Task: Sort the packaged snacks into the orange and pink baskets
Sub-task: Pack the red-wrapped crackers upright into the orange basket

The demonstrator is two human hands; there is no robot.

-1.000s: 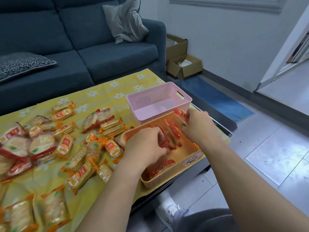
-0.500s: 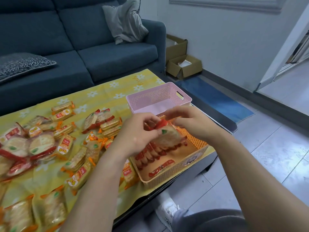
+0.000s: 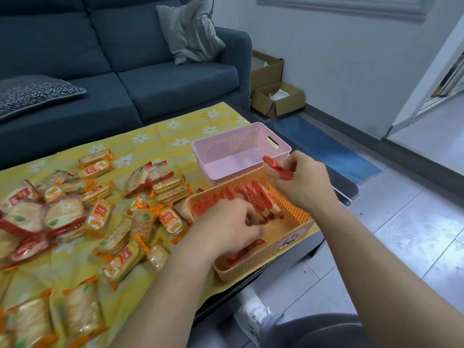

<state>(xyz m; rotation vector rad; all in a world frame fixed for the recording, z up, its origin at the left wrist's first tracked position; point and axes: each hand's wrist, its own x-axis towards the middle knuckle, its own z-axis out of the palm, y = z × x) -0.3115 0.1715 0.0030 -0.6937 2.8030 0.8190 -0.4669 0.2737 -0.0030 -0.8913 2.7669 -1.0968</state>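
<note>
Half a second back, both hands held one round cracker pack up over the baskets. That pack has since come down.

- Right hand: fingers curled round a red-edged clear-wrapped cracker pack, held at the far rim of the orange perforated plastic basket, right beside the pink perforated plastic basket.
- Left hand: palm down inside the orange basket, on the near end of the row of red-edged packs. Its fingertips are blurred, so I cannot tell whether it grips or only presses.
- The row stands on edge between the two hands. One more red pack lies flat below the left hand.

Reading: the red-edged sort goes to the orange basket, and the hands seem to be squaring up the row. The pink basket, beyond the right hand, shows no packs. Most of the task looks undone.

Surface: dark, with a yellow cloth with white flowers over it. Orange-edged cracker packs and more red-edged ones lie scattered left of the left hand.

Room:
- blue fabric sofa beyond the hands, with a grey cushion
- open cardboard boxes against the wall
- blue floor mat on a pale tiled floor
</note>
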